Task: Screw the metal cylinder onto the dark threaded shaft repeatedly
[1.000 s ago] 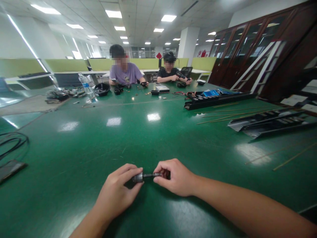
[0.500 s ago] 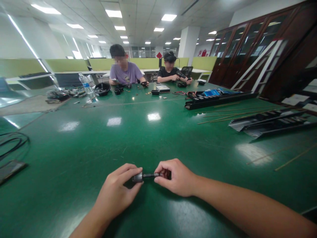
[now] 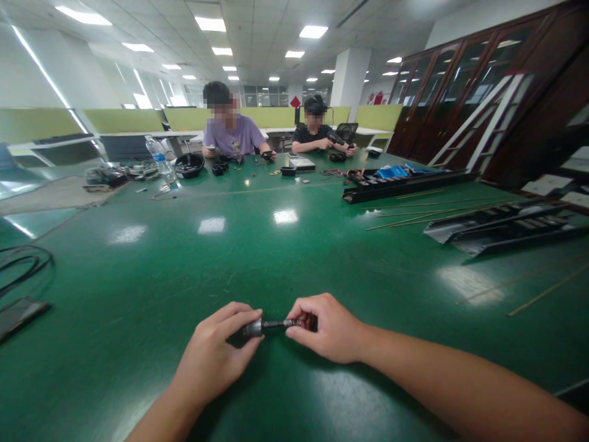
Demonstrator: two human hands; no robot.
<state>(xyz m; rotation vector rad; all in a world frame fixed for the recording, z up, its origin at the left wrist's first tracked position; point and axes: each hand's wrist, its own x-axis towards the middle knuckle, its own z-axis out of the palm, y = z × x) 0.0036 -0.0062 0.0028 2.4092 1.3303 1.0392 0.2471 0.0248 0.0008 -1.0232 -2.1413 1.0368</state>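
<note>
My left hand (image 3: 221, 350) is closed around a short grey metal cylinder (image 3: 253, 328), thumb below and fingers above. From the cylinder's right end a thin dark shaft (image 3: 275, 325) runs straight toward my right hand (image 3: 324, 328). The thumb and forefinger of that hand pinch the shaft's far end, which looks lighter and ridged; its tip is hidden by the curled fingers. Cylinder and shaft lie level, in line with each other, low over the green tabletop (image 3: 239, 258). Their exact kind cannot be made out.
Black metal channels (image 3: 483, 236) and thin rods (image 3: 414, 216) lie to the right, with a longer loaded channel (image 3: 405, 184) behind. A black cable (image 3: 27, 261) and a flat dark panel (image 3: 21, 316) are at left. Two people sit across the table among small parts and a water bottle (image 3: 156, 153).
Both hands keep their hold on the piece. The left hand and cylinder have shifted very slightly left, and a touch more of the shaft shows.
</note>
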